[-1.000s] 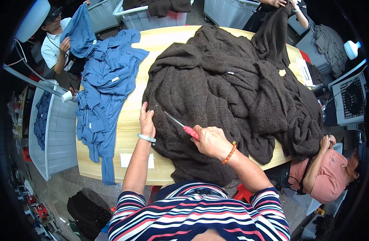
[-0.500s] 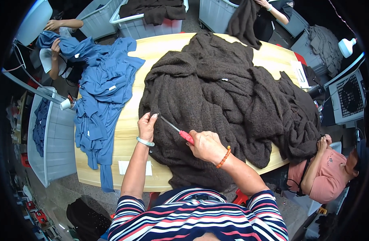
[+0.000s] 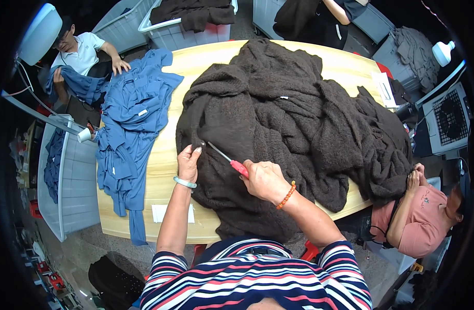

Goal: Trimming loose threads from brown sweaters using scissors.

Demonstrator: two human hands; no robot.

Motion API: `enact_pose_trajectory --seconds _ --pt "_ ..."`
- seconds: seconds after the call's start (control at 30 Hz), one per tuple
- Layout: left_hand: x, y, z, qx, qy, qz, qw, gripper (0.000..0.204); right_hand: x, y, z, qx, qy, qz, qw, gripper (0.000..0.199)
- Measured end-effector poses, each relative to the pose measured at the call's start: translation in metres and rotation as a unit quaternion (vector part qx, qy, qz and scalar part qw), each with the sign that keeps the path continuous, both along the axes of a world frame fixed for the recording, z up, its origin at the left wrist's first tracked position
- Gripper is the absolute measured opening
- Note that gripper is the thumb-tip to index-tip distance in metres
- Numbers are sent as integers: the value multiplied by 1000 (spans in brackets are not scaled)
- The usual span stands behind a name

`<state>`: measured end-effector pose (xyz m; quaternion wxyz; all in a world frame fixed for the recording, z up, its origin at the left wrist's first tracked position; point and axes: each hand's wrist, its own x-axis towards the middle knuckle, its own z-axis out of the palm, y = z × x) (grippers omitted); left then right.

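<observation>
A heap of dark brown knit garments covers the middle of the table. At its left edge my left hand pinches a bit of the brown knit between thumb and fingers; a small pale spot shows just beyond the thumb. My right hand is closed round the red handle of a thin tool with a metal shaft. The shaft points up and left, its tip at the knit beside my left fingertips. What shape the tip has is too small to tell.
Blue garments hang over the wooden table's left side, where a person handles one. A white paper lies near the front edge. Another person's hands touch the heap at the right. Grey bins stand around, and lamps flank the table.
My hands and the tool have barely moved. At the far left, the person has lowered a blue garment and laid one hand on the blue pile. The dark garment at the back has been drawn off the table.
</observation>
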<state>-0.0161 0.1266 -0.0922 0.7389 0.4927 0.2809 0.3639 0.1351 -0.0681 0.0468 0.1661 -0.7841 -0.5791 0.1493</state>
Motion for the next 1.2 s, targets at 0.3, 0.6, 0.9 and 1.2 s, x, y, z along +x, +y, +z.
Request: enact_pose_trajectory --seconds 0.3,0.6,0.9,1.2 --pt "4 -7 0 -10 4 -16 1000 19 -2 -10 -6 10 4 9 1000 18" --pt "5 -14 1 16 49 1 999 19 0 -15 0 29 30 65 997 19" --pt "7 -20 5 7 56 16 998 17 6 -15 -6 0 35 11 999 21" --pt "-2 -27 -3 -28 38 20 999 18 -4 -30 -1 -41 41 44 997 21"
